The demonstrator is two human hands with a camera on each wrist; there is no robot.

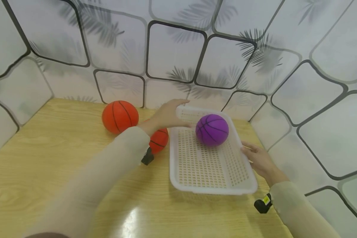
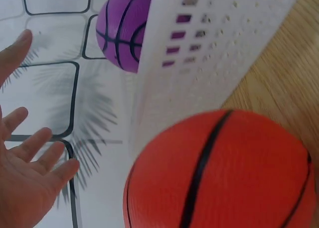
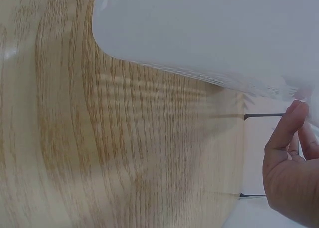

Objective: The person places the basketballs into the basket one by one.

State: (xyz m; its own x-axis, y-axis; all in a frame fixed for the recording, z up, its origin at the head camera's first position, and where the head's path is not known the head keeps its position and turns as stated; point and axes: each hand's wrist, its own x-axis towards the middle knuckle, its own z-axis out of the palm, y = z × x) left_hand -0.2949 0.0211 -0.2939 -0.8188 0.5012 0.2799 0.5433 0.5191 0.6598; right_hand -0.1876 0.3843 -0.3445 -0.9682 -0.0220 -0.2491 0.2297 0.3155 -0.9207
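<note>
The purple ball (image 1: 212,129) sits at the far end of the white basket (image 1: 196,165), just beside the flat, empty left hand (image 1: 169,114), while the right hand (image 1: 260,161) holds the basket's right rim.

Two orange balls (image 1: 120,116) (image 1: 159,140) lie on the wooden table (image 1: 47,158).

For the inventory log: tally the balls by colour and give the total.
Orange balls: 2, one by the wall, one beside the basket under the left forearm
Purple balls: 1, inside the white basket
Total: 3 balls
</note>
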